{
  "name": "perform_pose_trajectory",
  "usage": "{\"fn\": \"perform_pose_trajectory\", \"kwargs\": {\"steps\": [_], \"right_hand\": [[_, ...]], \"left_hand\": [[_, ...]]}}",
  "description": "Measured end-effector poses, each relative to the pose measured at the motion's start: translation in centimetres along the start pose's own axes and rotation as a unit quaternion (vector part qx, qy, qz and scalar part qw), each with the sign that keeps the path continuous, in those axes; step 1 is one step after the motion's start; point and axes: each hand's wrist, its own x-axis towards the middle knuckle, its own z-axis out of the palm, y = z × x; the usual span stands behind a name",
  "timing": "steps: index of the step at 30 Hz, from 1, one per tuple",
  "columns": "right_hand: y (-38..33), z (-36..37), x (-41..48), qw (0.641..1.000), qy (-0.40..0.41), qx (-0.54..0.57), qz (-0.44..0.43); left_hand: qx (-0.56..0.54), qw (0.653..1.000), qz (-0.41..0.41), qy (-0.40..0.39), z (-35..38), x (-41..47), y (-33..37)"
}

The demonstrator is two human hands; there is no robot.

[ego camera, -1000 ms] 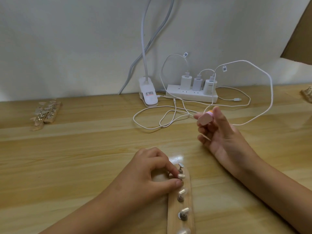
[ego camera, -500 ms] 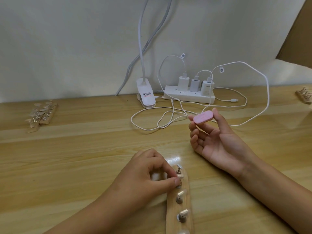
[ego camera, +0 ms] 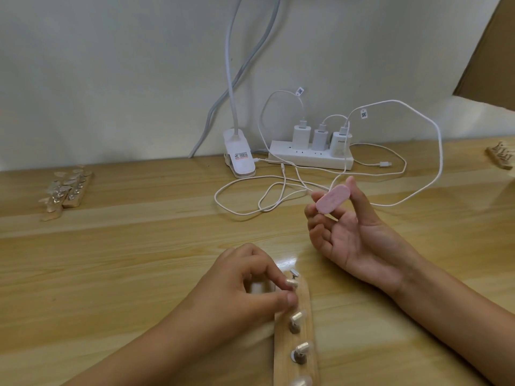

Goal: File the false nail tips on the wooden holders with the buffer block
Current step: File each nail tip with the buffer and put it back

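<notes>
A white power strip (ego camera: 309, 160) with three plugs sits by the wall on the light wooden table (ego camera: 111, 260). Its loose white cables (ego camera: 278, 190) lie just behind my right hand (ego camera: 354, 235). More little wooden holders (ego camera: 67, 193) lie far off to the left.

My right hand is up off the table, palm up. Its thumb and first finger pinch the pink oval buffer block (ego camera: 333, 198). The block slants up to the right, flat side facing me.

My left hand (ego camera: 239, 285) is curled and pinches a pearly false nail tip (ego camera: 291, 282) on the long wooden holder (ego camera: 302, 344). The holder points away from me.
</notes>
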Motion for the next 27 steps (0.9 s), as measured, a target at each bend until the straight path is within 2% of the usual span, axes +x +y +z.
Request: {"fn": "perform_pose_trajectory", "kwargs": {"steps": [5,7,9,13,16,18,20,24,27], "right_hand": [[0.2,0.2,-0.2,1.0,-0.013,-0.003,-0.014],[0.6,0.5,-0.2,0.997,0.01,-0.042,-0.062],[1.2,0.8,-0.2,0.978,0.051,-0.135,-0.151],[2.0,1.1,-1.2,0.888,0.107,-0.339,-0.291],[3.0,1.5,-1.8,0.851,0.024,-0.4,-0.339],[3.9,1.7,-2.0,0.807,-0.032,-0.46,-0.368],[4.5,1.9,-2.1,0.763,-0.062,-0.515,-0.386],[4.5,1.9,-2.2,0.686,-0.07,-0.612,-0.387],[4.4,1.7,-2.2,0.653,-0.08,-0.644,-0.39]], "left_hand": [[-0.175,0.981,-0.025,0.075,-0.3,-0.1,-0.2],[-0.212,0.972,-0.023,0.095,-0.3,-0.1,-0.3],[-0.22,0.97,-0.023,0.097,-0.3,-0.1,-0.2],[-0.201,0.976,-0.031,0.075,-0.5,-0.2,-0.1],[-0.206,0.976,-0.021,0.068,-0.4,-0.3,0.2],[-0.208,0.975,-0.016,0.075,-0.4,-0.2,0.3],[-0.204,0.976,-0.011,0.08,-0.4,-0.2,0.2],[-0.186,0.979,0.018,0.077,-0.4,-0.1,0.1],[-0.206,0.975,0.021,0.075,-0.3,0.0,0.0]]}}
